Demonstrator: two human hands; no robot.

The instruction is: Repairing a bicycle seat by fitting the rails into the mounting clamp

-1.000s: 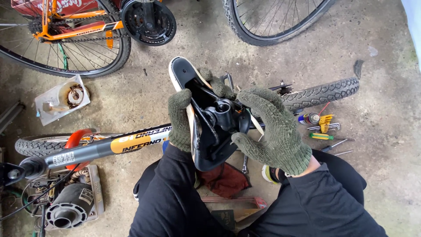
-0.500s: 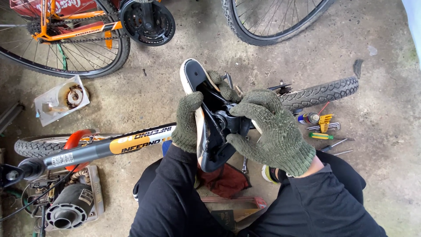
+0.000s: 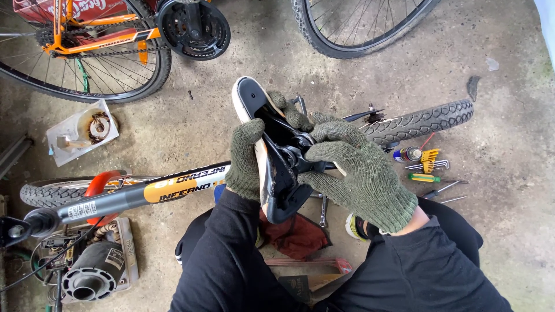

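**Gloved hands holding an upturned bicycle saddle over a workshop floor**

Both hands wear green knitted gloves and meet around a black bicycle saddle [image 3: 272,156], held above the person's lap with its underside facing up. The left hand [image 3: 245,162] grips the saddle's left edge, fingers wrapped closed around it and the thumb hooked over the rim. The right hand [image 3: 355,173] lies over the saddle's right side, fingers curled down onto the metal rails and clamp [image 3: 298,144] beneath the seat, closed on that hardware. The saddle's narrow nose points away from the person, and its wide end sits low, near the knees.

Black sleeves and dark trousers frame the bottom of the view. A red rag [image 3: 295,237] lies on the concrete floor [image 3: 497,144] between the legs, with a spanner [image 3: 324,211] just beside it.

To the left, a bicycle frame tube [image 3: 144,193] in black, orange and white runs across the floor, over a knobbly tyre [image 3: 46,193]. A small motor [image 3: 87,274] sits at the lower left. To the right lie a loose tyre [image 3: 422,121], a small spray can [image 3: 407,154], a set of hex keys [image 3: 430,162] and a green-handled screwdriver [image 3: 425,178]. An orange bicycle [image 3: 87,40] and another wheel [image 3: 358,29] stand at the far edge.
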